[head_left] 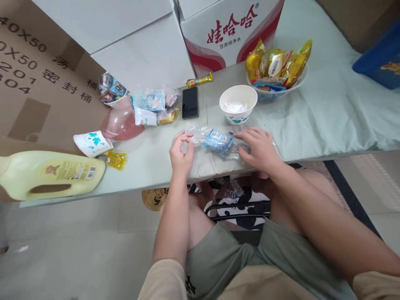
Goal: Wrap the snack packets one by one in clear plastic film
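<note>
A small blue packet (pixel 218 142) in clear wrap lies near the table's front edge, between my two hands. My left hand (pixel 181 154) is left of it, fingers curled loosely with a gap between thumb and forefinger. Crinkled clear film (pixel 196 132) lies beside those fingertips. My right hand (pixel 258 146) reaches over from the right, fingers stretched and thumb apart. A thin dark tip shows by its forefinger; what it belongs to is hidden. More clear film spreads under that hand. Behind the packet stands a white paper bowl (pixel 238 100) with clear plastic inside.
A phone (pixel 190 102) and a yellow snack stick (pixel 199 80) lie behind. Wrapped packets (pixel 150 102) sit at left, near a tipped paper cup (pixel 93 143) and a yellow jug (pixel 56 175). A clear bowl (pixel 304 77) holds yellow packs. Cartons (pixel 231 37) line the back.
</note>
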`<state>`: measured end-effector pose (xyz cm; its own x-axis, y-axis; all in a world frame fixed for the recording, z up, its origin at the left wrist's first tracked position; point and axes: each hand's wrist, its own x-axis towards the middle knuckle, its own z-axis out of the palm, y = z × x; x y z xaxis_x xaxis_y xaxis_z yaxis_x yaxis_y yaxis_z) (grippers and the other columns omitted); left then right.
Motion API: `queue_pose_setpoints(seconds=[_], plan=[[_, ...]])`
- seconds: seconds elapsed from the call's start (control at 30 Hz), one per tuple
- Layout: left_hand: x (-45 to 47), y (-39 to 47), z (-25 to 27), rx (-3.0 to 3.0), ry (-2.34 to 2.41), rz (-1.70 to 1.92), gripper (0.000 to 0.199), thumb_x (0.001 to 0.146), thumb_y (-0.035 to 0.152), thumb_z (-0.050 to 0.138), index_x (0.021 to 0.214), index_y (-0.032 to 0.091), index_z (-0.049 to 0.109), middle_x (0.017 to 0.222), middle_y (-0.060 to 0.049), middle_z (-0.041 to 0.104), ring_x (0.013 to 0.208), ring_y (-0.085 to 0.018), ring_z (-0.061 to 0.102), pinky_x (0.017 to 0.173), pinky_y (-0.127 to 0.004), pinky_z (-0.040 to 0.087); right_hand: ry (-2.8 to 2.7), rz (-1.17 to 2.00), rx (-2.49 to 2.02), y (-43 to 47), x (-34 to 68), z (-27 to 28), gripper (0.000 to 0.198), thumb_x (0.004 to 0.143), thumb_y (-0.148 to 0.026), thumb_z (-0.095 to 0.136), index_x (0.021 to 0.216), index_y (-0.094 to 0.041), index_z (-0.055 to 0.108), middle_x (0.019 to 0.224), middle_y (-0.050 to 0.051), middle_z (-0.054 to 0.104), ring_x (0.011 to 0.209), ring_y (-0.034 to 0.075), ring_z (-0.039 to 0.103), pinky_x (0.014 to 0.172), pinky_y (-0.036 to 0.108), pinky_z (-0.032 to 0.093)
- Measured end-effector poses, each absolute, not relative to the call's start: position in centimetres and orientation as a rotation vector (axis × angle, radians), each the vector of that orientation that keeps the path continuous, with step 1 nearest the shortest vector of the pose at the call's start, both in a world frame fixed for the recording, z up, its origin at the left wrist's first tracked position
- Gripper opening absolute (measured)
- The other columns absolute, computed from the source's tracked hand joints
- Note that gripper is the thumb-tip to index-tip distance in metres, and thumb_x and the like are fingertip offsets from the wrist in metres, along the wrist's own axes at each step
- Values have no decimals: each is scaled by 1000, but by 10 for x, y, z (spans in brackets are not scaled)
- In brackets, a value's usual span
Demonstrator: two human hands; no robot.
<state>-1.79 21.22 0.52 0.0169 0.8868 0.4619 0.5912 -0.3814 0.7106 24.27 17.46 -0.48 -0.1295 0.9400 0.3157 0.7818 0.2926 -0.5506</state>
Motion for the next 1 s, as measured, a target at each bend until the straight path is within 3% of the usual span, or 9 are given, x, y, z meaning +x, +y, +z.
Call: queue_pose_setpoints(seconds=[0.13,0.27,0.4,0.5,0.63,0.77,1.0], plan=[[-25,208,5,2073,1556,1288,10,91,26,52,81,24,52,92,-5,69,120,-25,62,107,-44,46,-2111,412,-1472,169,234,-6,40,87,-39,61,124,-25,67,101,7,74,112,32,59,100,49,31],[-30,207,8,2064,1666,1258,9,84,25,57,77,24,51,84,-3,62,99,-24,63,96,-41,46,-2153,324,-1520,167,227,-11,19,87,-26,59,102,-26,71,95,7,72,104,30,60,95,47,32],[-30,204,12,2037,1621,1144,17,74,28,70,82,24,56,80,-1,61,85,-22,59,91,-39,45,-1979,222,-1594,169,229,-10,16,90,-21,54,88,-25,70,99,8,72,102,28,60,92,45,33],[-29,202,14,2026,1581,998,30,67,28,78,93,25,62,78,0,61,86,-23,61,92,-39,45,-1823,166,-1633,170,232,-4,24,93,-18,48,95,-26,71,109,7,74,113,30,60,97,48,31],[-28,202,14,2078,1568,934,10,79,31,68,75,25,61,71,-1,61,83,-23,61,89,-39,46,-1771,151,-1639,167,233,-2,32,92,-19,49,114,-28,70,122,7,74,130,33,54,104,53,26],[-26,202,13,2088,1534,1114,17,86,36,61,75,25,55,88,-5,69,103,-26,63,99,-42,45,-1949,229,-1554,166,228,-7,31,90,-31,58,119,-26,68,121,9,75,130,35,54,105,54,27],[-22,204,8,2074,1564,1184,21,91,40,57,78,25,52,117,-9,73,130,-28,56,117,-50,35,-1958,257,-1514,169,228,-10,15,92,-26,55,89,-25,70,109,7,76,125,31,58,101,50,31]])
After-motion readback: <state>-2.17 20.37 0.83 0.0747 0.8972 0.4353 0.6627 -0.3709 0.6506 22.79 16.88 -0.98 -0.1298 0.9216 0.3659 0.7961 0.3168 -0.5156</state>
